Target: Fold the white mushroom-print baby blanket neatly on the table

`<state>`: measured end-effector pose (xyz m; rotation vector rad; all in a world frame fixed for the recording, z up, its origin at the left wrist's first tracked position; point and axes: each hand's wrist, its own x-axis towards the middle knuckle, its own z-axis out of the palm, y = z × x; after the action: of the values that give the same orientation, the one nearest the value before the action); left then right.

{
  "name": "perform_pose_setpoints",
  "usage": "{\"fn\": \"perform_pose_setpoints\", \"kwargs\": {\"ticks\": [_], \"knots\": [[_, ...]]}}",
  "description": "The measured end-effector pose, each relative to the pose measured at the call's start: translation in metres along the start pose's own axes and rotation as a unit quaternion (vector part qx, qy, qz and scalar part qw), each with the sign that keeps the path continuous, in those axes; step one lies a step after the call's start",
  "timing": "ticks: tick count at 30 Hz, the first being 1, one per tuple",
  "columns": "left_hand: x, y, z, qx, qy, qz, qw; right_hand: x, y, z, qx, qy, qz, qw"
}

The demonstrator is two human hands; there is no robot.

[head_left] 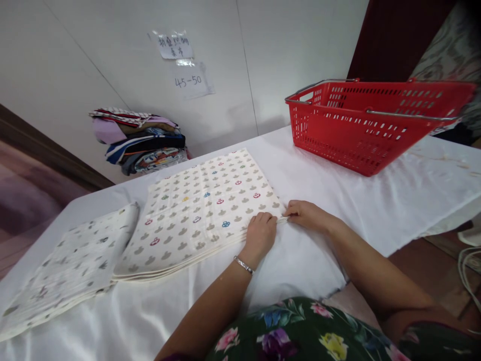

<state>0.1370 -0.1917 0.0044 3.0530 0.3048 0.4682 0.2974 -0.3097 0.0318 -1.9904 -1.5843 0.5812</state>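
A cream cloth [203,210] printed with small mushrooms lies folded in several layers on the table. My left hand [261,231], with a silver bracelet at the wrist, is closed on its near edge close to the right corner. Just to the right, my right hand [306,215] pinches that same corner between thumb and fingers. The fingertips of both hands are partly hidden. Beside the cream cloth on the left is another folded cloth [78,260], white with dark leaf-like marks.
A red plastic basket [338,125] with metal handles stands at the back right of the white-covered table [274,155]. Against the wall at the back left is a pile of folded clothes [145,143]. Paper signs [191,80] are taped above it.
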Motion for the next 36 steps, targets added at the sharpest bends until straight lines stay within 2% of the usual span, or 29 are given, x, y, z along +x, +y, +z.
{"fn": "perform_pose_setpoints", "kwargs": {"ticks": [9,18,22,25,31,36], "knots": [[-0.001,-0.002,0.002,0.02,-0.006,0.019,1.0,-0.002,0.0,-0.001,-0.006,0.004,-0.017,1.0],[-0.001,0.001,-0.003,0.009,-0.03,0.022,0.999,-0.004,0.008,0.001,0.091,-0.016,0.023,0.995],[-0.002,0.003,-0.004,0.004,-0.028,0.02,0.999,-0.001,0.013,0.005,0.111,0.031,0.057,0.992],[-0.003,0.004,-0.004,0.016,-0.019,0.025,0.999,0.004,0.011,0.008,0.068,0.064,0.109,0.99],[-0.006,0.007,-0.002,0.025,-0.027,0.029,0.999,0.011,-0.006,0.021,-0.117,0.075,0.182,0.973],[-0.009,0.006,0.009,0.017,-0.006,0.014,1.0,0.014,-0.006,0.034,-0.156,0.073,0.177,0.969]]}}
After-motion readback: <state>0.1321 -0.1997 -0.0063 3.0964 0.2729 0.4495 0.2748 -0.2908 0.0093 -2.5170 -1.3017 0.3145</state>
